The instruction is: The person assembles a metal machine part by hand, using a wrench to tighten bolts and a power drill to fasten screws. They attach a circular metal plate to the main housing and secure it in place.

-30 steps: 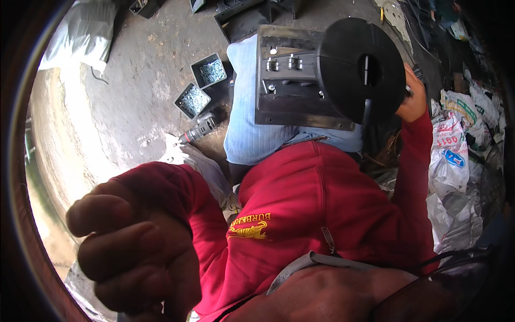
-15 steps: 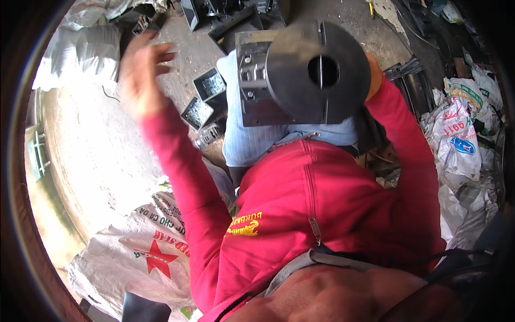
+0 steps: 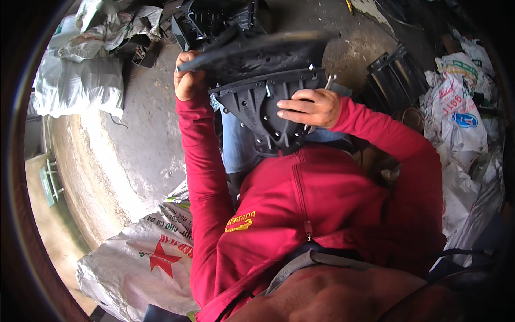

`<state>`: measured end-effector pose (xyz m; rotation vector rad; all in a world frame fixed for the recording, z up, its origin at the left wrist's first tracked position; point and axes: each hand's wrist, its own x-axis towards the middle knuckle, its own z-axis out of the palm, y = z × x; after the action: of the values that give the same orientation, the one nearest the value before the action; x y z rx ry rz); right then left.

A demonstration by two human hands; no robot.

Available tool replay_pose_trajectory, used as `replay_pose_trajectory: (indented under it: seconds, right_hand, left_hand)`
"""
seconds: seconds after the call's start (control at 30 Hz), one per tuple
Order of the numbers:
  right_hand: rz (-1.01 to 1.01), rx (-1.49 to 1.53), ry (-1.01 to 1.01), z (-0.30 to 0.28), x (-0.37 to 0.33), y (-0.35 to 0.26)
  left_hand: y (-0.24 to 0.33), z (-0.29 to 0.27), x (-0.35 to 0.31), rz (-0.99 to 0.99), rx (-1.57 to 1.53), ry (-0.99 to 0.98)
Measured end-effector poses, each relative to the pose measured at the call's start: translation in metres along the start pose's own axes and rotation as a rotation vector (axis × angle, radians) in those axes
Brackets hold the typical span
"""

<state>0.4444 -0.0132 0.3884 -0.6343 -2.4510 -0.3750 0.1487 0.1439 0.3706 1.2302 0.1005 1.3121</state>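
A large black ribbed part (image 3: 252, 110) with a broad plate (image 3: 263, 59) along its far side is held tilted above my lap. Several small bolts dot its ribbed face. My left hand (image 3: 190, 78) is closed around the plate's left end, the thumb on the near side. On the right, my right hand (image 3: 312, 107) lies curled over the ribbed section and grips it. A shiny metal piece (image 3: 330, 81) sticks up beside that hand; whether it belongs to the part, I cannot tell. The plate's far edge is smeared by motion.
Black moulded parts (image 3: 214, 21) are heaped on the floor ahead. More black pieces (image 3: 397, 75) stand at the right, beside printed white sacks (image 3: 456, 112). Plastic-wrapped bundles (image 3: 78, 83) sit at the far left, and a white sack (image 3: 134, 257) lies near my left elbow.
The black part has been turned, so its round disc face no longer shows and its ribbed side does. My left hand came from open air onto the plate; my right hand shifted to the near side.
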Motion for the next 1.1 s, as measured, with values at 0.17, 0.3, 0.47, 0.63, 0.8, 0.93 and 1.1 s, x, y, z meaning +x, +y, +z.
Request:
replay_pose_trajectory:
  seconds: [0.17, 0.3, 0.47, 0.63, 0.8, 0.93, 1.1]
  right_hand:
    - [0.180, 0.176, -0.170, -0.015, -0.014, -0.014]
    - [0.329, 0.096, 0.048, -0.026, -0.022, -0.009]
    - [0.435, -0.071, 0.044, -0.009, 0.014, -0.023]
    - [0.451, -0.125, 0.020, 0.009, 0.023, -0.023]
    - [0.422, -0.116, 0.029, 0.015, 0.023, -0.018]
    - [0.426, -0.124, 0.021, 0.015, 0.026, -0.019]
    - [0.434, -0.126, -0.001, 0.012, 0.030, -0.022]
  left_hand:
    - [0.008, 0.039, -0.037, 0.083, 0.262, 0.131]
    - [0.004, 0.048, -0.054, 0.115, 0.356, 0.114]
    - [0.002, 0.049, -0.054, 0.132, 0.387, 0.119]
    - [0.004, 0.053, -0.058, 0.137, 0.485, 0.159]
    - [0.008, 0.052, -0.063, 0.098, 0.480, 0.140]
    - [0.007, 0.052, -0.063, 0.094, 0.512, 0.154]
    - [0.006, 0.055, -0.067, 0.077, 0.494, 0.212]
